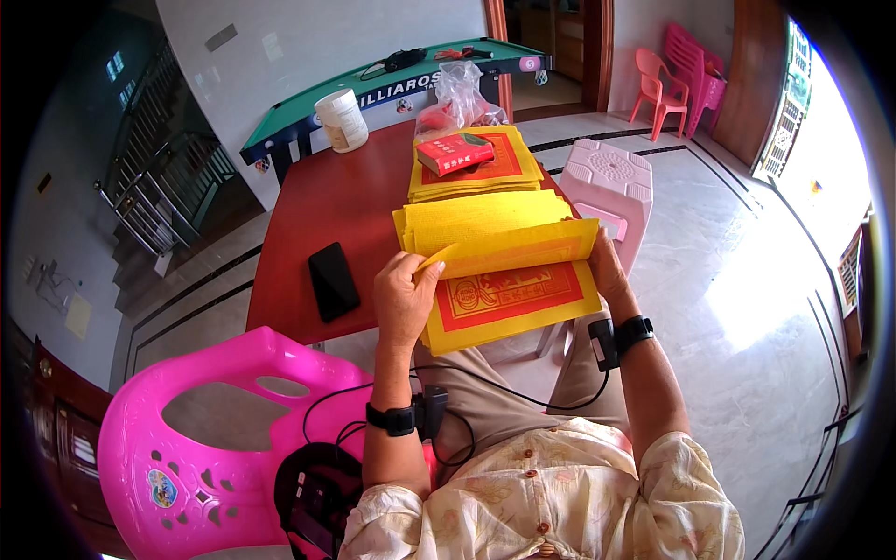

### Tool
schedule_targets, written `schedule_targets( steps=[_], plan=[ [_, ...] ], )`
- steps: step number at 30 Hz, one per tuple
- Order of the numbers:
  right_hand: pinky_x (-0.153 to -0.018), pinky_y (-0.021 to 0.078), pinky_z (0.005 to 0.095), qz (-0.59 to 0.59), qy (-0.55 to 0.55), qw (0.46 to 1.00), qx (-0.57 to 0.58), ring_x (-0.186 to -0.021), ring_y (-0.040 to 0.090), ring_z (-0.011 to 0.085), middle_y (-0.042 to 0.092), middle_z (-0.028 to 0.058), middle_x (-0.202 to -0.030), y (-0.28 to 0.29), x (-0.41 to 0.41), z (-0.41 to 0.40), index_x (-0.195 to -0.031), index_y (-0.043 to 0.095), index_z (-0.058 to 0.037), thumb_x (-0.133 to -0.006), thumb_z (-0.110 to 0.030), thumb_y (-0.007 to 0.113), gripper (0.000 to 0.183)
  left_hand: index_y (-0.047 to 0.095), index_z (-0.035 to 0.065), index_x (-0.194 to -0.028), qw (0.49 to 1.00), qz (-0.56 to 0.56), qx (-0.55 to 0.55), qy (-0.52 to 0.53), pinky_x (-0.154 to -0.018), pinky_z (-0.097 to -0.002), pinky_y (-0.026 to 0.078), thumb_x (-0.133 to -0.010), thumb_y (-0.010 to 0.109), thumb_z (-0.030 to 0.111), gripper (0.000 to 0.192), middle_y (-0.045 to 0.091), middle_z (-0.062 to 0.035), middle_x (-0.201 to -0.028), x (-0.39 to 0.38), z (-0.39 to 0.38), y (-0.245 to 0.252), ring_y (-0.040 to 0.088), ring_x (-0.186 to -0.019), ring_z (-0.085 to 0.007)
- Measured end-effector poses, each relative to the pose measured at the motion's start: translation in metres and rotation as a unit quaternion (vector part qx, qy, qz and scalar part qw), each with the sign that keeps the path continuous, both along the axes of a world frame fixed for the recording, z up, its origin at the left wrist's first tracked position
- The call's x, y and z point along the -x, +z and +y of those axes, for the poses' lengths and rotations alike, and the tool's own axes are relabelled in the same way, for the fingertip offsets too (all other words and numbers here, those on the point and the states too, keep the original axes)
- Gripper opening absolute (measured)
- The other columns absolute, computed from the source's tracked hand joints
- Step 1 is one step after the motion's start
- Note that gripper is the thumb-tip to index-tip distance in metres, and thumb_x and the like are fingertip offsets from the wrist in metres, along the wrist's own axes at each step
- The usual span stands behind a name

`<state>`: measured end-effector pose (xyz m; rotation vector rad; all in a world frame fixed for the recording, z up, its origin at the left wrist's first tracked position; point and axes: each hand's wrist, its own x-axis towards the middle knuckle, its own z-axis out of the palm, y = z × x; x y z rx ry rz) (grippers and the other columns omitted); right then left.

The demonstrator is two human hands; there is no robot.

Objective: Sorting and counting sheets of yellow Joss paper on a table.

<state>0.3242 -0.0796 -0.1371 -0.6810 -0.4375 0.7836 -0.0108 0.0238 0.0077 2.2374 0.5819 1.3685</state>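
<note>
My left hand (404,297) pinches the left end of a yellow paper sheet (518,250) between thumb and fingers. At the sheet's other end my right hand (607,266) grips the edge, its fingertips partly hidden behind the paper. The sheet is bent over, and a red print shows faintly on it. Beneath lies yellow paper printed with a red and gold panel (514,294), overhanging the table's near edge above my lap. Just beyond are stacked plain yellow sheets (483,213). Farther back, a small red box (455,152) rests on another pile of printed yellow paper (427,183).
On the red table (329,203) are a black smartphone (334,281), a white plastic tub (341,120) and a clear plastic bag (462,94). A pink stool (607,182) stands right of the table, a pink chair (189,392) at my left. Black cables (518,395) link my wrist devices.
</note>
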Motion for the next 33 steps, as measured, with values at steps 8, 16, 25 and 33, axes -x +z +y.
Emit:
schedule_targets(
  steps=[8, 16, 25, 33],
  plan=[
    [-0.079, 0.0476, 0.0233, -0.189, 0.038, 0.979, 0.072, -0.085, 0.059, 0.0101, 0.063, 0.0030, -0.100, 0.064, 0.053, -0.017, -0.108, 0.062, -0.0002, -0.085, -0.015, 0.062, 0.028, 0.058, -0.0030, -0.081, 0.996, -0.089, -0.003, 0.028, -0.054, -0.0262, 0.043, -0.079, 0.065, 0.003, 0.010, 0.055, -0.0078, -0.073, 0.004, 0.002, -0.001, 0.052, -0.059, -0.0140],
    [-0.078, 0.0476, 0.0232, -0.187, 0.027, 0.979, 0.076, -0.086, 0.059, 0.0098, 0.063, 0.0022, -0.099, 0.065, 0.054, -0.016, -0.109, 0.062, -0.0007, -0.085, -0.015, 0.062, 0.028, 0.058, 0.0006, -0.077, 0.999, -0.028, 0.027, 0.003, -0.054, -0.0296, 0.044, -0.078, 0.063, 0.004, 0.007, 0.057, -0.0091, -0.065, 0.009, -0.003, 0.006, 0.056, -0.057, -0.0184],
    [-0.091, 0.0428, 0.0265, -0.194, -0.003, 0.978, 0.071, -0.105, 0.053, 0.0143, 0.060, 0.0056, -0.111, 0.062, 0.052, -0.014, -0.123, 0.054, -0.0032, -0.085, -0.014, 0.063, 0.041, 0.063, 0.0064, -0.106, 0.927, 0.327, -0.026, -0.179, -0.092, -0.0346, 0.039, -0.063, 0.076, 0.019, 0.047, 0.052, -0.0112, -0.105, 0.003, -0.012, -0.008, 0.048, -0.104, -0.0272],
    [-0.091, 0.0425, 0.0236, -0.261, -0.058, 0.961, 0.066, -0.104, 0.054, 0.0117, 0.052, 0.0051, -0.125, 0.059, 0.050, -0.008, -0.136, 0.040, -0.0080, -0.088, -0.010, 0.058, 0.051, 0.056, 0.0134, -0.121, 0.905, 0.399, -0.050, -0.140, -0.095, -0.0373, 0.034, -0.055, 0.079, 0.030, 0.072, 0.046, -0.0076, -0.108, -0.001, -0.018, -0.013, 0.042, -0.107, -0.0257]
  ],
)
